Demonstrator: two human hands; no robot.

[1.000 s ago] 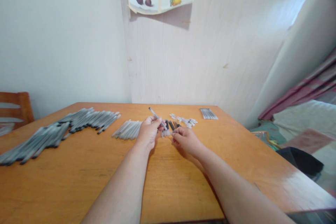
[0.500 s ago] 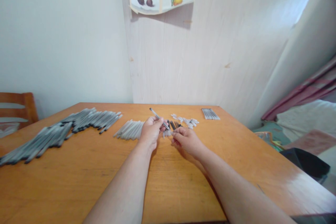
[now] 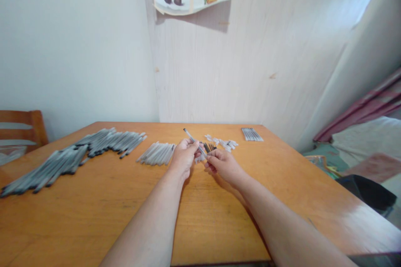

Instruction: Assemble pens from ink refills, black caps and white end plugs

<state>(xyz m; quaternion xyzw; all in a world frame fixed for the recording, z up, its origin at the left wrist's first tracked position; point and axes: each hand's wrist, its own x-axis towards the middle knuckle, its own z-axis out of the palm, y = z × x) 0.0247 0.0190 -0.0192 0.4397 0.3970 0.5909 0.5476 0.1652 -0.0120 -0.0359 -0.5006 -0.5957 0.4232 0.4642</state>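
Note:
My left hand (image 3: 185, 156) is closed around a pen (image 3: 189, 135), a clear barrel with a dark upper end, held slantwise above the table. At the pen's lower end, my right hand (image 3: 221, 162) pinches a small clear pen cap, mostly covered by the fingers; the hands are close together. Just behind them lie several thin black pieces (image 3: 209, 147) and a scatter of small clear caps (image 3: 230, 145). Left of my left hand is a row of clear pen barrels (image 3: 156, 153).
Large piles of dark-ended pens (image 3: 62, 167) spread over the left of the wooden table (image 3: 206, 225). A neat row of pens (image 3: 252, 134) lies at the back right. A wooden chair (image 3: 37, 127) stands at the left, a black bin (image 3: 365, 192) beyond the right edge.
The gap between the pen's lower end and my right fingers has closed; they now meet. My left hand has shifted slightly right with the pen. The view has moved a little.

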